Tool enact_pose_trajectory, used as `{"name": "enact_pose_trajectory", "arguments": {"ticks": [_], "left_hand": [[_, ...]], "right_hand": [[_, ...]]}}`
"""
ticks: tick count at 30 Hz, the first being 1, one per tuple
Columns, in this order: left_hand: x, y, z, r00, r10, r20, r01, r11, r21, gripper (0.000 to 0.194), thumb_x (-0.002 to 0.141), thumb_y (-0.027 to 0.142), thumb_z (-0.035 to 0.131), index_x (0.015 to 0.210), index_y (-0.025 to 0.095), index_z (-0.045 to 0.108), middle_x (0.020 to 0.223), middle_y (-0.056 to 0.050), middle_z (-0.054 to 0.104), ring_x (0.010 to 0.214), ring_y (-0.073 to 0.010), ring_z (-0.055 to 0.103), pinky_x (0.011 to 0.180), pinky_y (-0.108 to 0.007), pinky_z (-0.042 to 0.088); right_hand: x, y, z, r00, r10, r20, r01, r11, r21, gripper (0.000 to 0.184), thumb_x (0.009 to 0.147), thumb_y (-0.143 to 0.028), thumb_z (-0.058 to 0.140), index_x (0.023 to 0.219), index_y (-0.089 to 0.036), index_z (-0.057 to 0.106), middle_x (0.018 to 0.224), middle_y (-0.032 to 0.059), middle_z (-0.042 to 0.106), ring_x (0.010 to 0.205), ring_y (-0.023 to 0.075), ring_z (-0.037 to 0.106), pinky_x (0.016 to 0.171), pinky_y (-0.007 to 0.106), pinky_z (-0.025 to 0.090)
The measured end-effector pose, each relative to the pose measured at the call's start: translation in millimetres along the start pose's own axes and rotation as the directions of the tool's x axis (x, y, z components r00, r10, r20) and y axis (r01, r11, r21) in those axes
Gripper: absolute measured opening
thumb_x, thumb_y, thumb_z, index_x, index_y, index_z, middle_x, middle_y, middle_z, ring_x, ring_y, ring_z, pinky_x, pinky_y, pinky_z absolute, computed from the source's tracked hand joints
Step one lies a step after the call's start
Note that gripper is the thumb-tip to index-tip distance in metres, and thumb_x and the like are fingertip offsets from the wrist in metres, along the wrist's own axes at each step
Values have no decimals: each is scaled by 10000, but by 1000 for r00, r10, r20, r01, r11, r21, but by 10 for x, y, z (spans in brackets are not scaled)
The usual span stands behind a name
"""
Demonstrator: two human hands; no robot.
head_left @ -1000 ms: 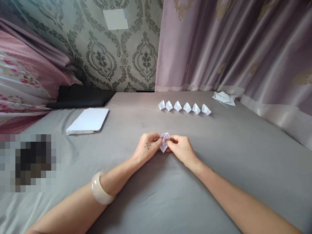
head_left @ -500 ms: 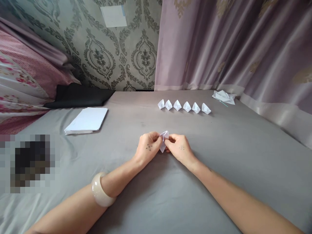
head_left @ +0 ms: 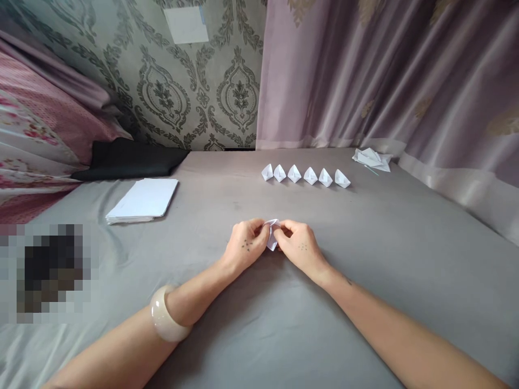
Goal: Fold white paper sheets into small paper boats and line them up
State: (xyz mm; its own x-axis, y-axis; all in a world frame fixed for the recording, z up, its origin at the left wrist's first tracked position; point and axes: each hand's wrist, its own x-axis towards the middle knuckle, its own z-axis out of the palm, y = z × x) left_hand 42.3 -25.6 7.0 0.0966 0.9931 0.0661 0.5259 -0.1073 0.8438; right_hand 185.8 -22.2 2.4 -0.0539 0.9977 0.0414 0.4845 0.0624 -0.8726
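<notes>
Between my two hands is a small folded white paper boat [head_left: 273, 239], its pointed end toward me and its sides partly opened out. My left hand [head_left: 248, 241] pinches its left side between thumb and fingers. The right side is pinched by my right hand [head_left: 299, 243], whose fingertips are partly hidden behind the paper. Beyond the hands, several folded paper boats [head_left: 310, 176] stand in a row on the grey sheet [head_left: 211, 205].
A stack of white paper [head_left: 142, 200] lies at the left, with a black cloth [head_left: 133, 158] behind it. Folded paper pieces [head_left: 371, 158] and a thin greenish stick [head_left: 372, 170] lie at the back right by the curtain [head_left: 324, 75]. A blurred patch covers the far left.
The paper boat between my hands has tilted slightly and its lower point sits a little higher. Both hands keep their pinch in nearly the same place. The view has shifted slightly.
</notes>
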Motion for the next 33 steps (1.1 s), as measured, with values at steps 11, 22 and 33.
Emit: {"name": "enact_pose_trajectory", "arguments": {"ticks": [11,22,33], "left_hand": [[1,22,-27,996,72,51,-77,991,109,336,855,358,486,675,130,654,581,14,578,541,-87,457,514,-192,315],[-9,-59,33,990,143,12,-139,938,318,233,877,294,463,717,171,579,596,21,555,532,-89,434,533,-210,312],[-26,3,40,999,38,-38,-30,981,194,279,878,312,462,639,180,518,518,50,498,488,-78,392,488,-197,286]], "right_hand": [[-5,49,4,1000,21,-15,-22,996,-88,256,766,-347,529,570,-184,552,539,-21,576,538,116,502,525,239,347],[38,67,2,997,49,53,-51,998,34,187,745,-315,538,606,-194,565,567,-25,581,574,130,558,552,238,415],[38,90,81,995,58,80,-67,991,117,156,762,-318,564,774,-180,635,744,43,700,691,178,656,627,284,515]]}}
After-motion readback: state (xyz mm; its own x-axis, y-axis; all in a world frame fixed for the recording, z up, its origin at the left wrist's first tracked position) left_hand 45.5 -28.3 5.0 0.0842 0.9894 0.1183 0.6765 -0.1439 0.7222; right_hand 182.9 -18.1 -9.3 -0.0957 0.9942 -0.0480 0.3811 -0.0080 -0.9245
